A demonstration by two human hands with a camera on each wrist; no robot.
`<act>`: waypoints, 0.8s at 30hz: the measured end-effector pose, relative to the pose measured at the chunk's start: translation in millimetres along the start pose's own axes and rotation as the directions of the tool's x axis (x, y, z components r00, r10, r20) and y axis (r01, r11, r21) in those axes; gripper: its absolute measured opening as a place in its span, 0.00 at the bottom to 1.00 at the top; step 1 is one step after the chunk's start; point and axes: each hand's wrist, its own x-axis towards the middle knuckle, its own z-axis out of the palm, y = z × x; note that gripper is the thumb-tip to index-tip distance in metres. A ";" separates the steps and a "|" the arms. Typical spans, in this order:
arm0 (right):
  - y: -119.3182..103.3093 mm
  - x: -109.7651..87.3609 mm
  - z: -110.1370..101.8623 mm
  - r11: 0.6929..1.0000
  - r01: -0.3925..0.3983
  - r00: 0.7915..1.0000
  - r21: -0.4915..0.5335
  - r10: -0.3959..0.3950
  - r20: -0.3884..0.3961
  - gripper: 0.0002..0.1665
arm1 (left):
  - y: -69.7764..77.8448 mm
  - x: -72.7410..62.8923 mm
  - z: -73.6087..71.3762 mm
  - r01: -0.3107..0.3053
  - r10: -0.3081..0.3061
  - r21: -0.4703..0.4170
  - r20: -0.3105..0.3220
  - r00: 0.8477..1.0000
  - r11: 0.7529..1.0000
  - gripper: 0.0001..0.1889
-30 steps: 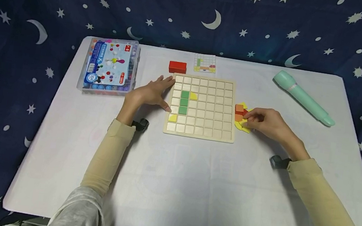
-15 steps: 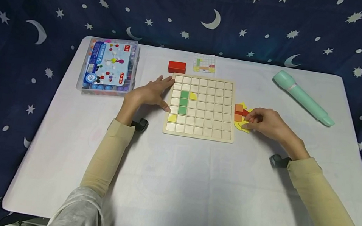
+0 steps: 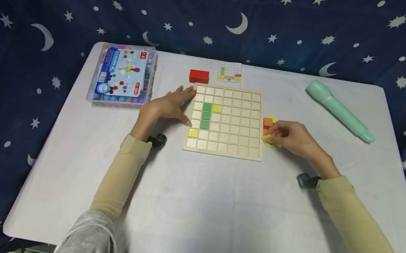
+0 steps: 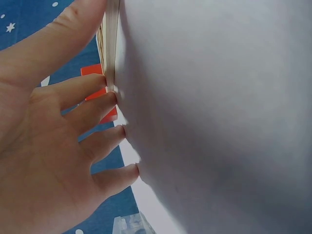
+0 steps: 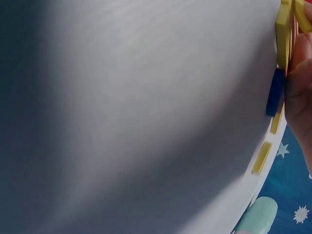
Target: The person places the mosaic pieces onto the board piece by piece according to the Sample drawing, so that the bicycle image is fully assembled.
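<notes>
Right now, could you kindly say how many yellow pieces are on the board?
2: one yellow piece right of the farthest green square, another yellow piece in the left column, second-nearest row.

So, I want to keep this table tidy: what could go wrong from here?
The right hand is in among the loose pieces and might scatter some. The left hand touches the left edge of the board; a push there could shift it toward those pieces.

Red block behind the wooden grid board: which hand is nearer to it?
Left. The left hand is at the left edge of the wooden grid board, just front-left of the red block; the right hand is beyond the opposite edge, at the coloured pieces.
</notes>
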 end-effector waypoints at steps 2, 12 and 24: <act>-2.0 0.7 1.5 1.000 0.012 1.000 -0.007 -0.012 -0.006 0.09 | 0.0 0.2 0.0 -0.002 0.002 -0.001 0.001 1.000 1.000 0.61; -13.0 9.2 10.2 0.993 0.121 0.992 0.004 -0.121 -0.022 0.08 | -0.8 1.8 0.9 -0.002 0.002 0.005 -0.005 1.000 1.000 0.61; -30.7 23.6 24.8 0.990 0.139 0.990 -0.003 -0.139 0.034 0.11 | -0.9 2.3 0.3 0.004 -0.004 -0.003 -0.005 1.000 1.000 0.62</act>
